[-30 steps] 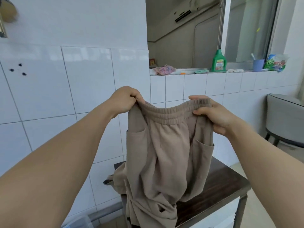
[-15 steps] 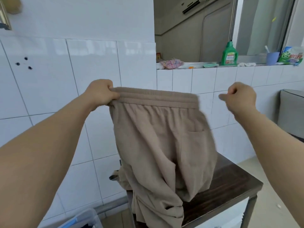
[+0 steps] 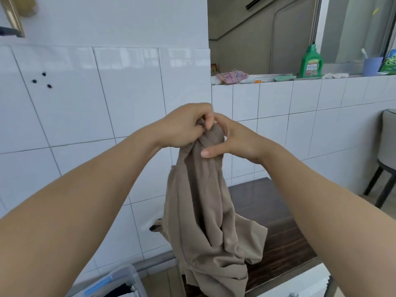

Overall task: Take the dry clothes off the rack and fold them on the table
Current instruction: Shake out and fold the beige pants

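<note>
dark wooden table point(image 3: 278, 228) under bunched beige trousers point(image 3: 205, 232)

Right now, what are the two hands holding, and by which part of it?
Both hold the beige trousers by the waistband end, gathered at the top. The left hand grips it in curled fingers; the right hand pinches it beside. The legs hang onto the table.

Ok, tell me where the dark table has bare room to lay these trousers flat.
Bare wood on the table runs right of the trousers to its right edge and back to the tiled wall. The left end is crowded with bunched legs.
</note>
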A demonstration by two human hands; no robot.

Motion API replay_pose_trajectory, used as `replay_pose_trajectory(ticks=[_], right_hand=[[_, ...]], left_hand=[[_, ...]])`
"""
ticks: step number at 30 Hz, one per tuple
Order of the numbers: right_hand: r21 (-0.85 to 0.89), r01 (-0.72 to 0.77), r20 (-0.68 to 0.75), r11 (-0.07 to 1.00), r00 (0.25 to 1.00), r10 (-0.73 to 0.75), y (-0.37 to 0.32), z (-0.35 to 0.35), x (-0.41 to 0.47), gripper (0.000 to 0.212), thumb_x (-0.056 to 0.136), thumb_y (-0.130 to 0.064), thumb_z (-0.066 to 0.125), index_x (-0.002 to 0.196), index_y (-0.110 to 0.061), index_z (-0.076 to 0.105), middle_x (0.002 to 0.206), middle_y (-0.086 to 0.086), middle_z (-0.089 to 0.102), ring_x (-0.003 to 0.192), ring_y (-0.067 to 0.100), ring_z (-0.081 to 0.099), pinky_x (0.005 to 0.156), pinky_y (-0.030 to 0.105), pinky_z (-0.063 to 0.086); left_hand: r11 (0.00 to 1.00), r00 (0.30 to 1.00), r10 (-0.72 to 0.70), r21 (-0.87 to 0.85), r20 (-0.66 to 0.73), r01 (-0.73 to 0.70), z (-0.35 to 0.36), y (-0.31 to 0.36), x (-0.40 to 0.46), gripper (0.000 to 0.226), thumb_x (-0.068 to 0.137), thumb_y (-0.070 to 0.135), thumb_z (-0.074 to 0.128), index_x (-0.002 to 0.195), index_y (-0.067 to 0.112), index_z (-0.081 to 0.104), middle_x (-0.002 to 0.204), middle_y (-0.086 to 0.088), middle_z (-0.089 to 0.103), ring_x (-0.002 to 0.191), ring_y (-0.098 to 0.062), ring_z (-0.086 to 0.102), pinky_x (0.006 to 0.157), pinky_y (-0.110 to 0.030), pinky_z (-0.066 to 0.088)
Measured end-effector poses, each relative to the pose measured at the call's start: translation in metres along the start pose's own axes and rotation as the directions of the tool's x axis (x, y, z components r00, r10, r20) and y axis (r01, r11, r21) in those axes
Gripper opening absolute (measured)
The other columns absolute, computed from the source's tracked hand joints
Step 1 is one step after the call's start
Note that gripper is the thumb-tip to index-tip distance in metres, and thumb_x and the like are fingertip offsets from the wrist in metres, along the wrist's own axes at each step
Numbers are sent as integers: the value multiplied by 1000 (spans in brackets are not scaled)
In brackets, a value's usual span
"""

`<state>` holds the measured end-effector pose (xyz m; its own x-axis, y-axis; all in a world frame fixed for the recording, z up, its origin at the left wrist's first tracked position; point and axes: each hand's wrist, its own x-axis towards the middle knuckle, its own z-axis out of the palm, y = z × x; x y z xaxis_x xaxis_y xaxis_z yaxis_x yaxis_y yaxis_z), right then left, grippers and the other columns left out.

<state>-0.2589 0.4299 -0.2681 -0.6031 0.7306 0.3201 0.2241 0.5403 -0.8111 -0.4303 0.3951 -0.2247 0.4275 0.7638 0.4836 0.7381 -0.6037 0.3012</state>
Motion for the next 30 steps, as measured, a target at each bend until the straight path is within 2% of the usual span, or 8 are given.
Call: replay_pose_trajectory(ticks=[10, 14, 17, 20, 24, 26, 28, 30], right_hand=[[-368, -348, 314, 862, 826, 468, 23, -22, -27, 31, 77, -20, 79, 106, -14, 71, 100, -3, 75, 94, 11, 70, 86, 23, 51], [-298, -480, 90, 825, 846, 525, 37, -46, -51, 4, 79, -20, 77, 79, -20, 73, 74, -4, 73, 60, 9, 66, 47, 18, 41], [-313, -527, -336, 790, 839, 427, 43, -80, -60, 14, 77, -8, 77, 70, -14, 67, 69, 1, 65, 71, 21, 61, 56, 24, 42], [-400, -559, -739, 726, 665, 104, 35, -104, -58, 8, 83, -9, 69, 90, -10, 69, 93, 12, 66, 97, 31, 59, 72, 26, 38], [-452, -305, -889, 838, 238, -392, 4, -99, -53, 24, 88, -7, 54, 109, -11, 65, 114, 12, 60, 104, 20, 51, 79, 10, 32], [-546, -274, -806, 791, 431, -407, 0, -98, -51, 16, 88, -7, 56, 102, -10, 62, 107, 12, 60, 102, 22, 51, 75, 14, 31], [-651, -436, -620, 621, 778, -103, 9, -100, -51, 4, 87, -10, 61, 90, -12, 61, 98, 12, 61, 100, 31, 54, 71, 26, 33], [-608, -477, -640, 635, 768, -36, 20, -107, -62, 8, 87, -9, 63, 95, -11, 62, 96, 10, 62, 93, 29, 55, 73, 29, 40]], left_hand=[[999, 933, -1, 48, -359, 20, -30, -13, 8, 50, 71, -14, 32, 91, 25, 55, 90, 6, 56, 76, -6, 48, 64, -9, 36], [990, 930, -81, 83, -359, 118, -35, -26, 10, 55, 75, -13, 33, 103, 26, 59, 106, 7, 57, 94, -10, 50, 68, -6, 37], [951, 982, -158, 249, -108, 181, -20, -31, 4, 59, 85, -11, 33, 131, 22, 51, 117, 4, 52, 101, -16, 48, 80, -21, 35], [909, 976, -180, 399, 118, 119, -1, -30, 5, 53, 88, -7, 38, 133, 18, 50, 125, -3, 58, 101, -21, 52, 84, -27, 38], [927, 848, -9, 312, -531, 206, -5, -13, 26, 38, 83, -5, 38, 111, 13, 58, 110, -8, 54, 95, -20, 54, 80, -29, 42], [924, 722, 35, 298, -691, 241, -6, -5, 34, 28, 86, -2, 39, 101, 14, 57, 103, -6, 48, 87, -11, 52, 73, -20, 38], [883, 939, -66, 419, -337, 212, 10, -13, 36, 22, 84, -5, 45, 96, 8, 58, 97, -9, 43, 86, -25, 54, 68, -32, 41], [804, 959, -230, 524, -164, 282, 17, -35, 31, 16, 83, -8, 49, 91, 4, 57, 95, -10, 42, 76, -30, 49, 58, -33, 37]])
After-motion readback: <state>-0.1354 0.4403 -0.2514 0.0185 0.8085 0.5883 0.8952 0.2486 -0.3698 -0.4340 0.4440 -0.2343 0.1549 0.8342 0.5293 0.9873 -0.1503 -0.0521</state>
